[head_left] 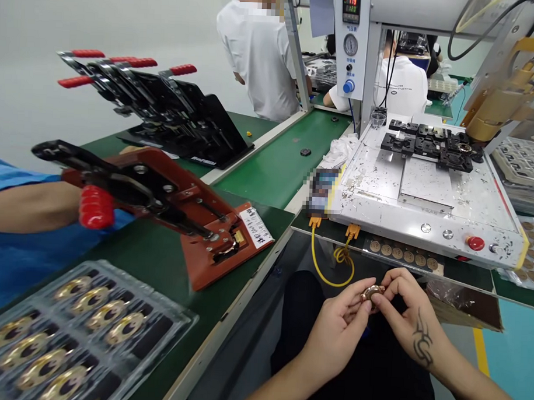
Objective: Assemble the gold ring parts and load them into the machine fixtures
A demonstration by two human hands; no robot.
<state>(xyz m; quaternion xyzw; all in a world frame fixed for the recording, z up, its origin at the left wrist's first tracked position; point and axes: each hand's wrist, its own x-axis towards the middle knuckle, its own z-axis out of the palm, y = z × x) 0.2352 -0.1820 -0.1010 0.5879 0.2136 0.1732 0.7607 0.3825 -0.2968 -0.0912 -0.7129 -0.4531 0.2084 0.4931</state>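
Observation:
A small round gold-coloured metal part (372, 293) is held above my lap, between both hands. My left hand (339, 325) grips it from the left with thumb and fingers. From the right, my right hand (406, 304) pinches its edge, the thumb lying against its face. The underside of the part is hidden by my fingers. Beyond my hands is the white machine base (372, 209), with black fixtures (430, 144) on its top.
At the left, a clear tray (158, 301) of gold parts and a red-brown clamp fixture (199, 262) stand on a green table. A co-worker's arm (34, 206) reaches behind the clamp. Yellow cable (317, 260) hangs below the machine. A green conveyor (272, 171) runs between.

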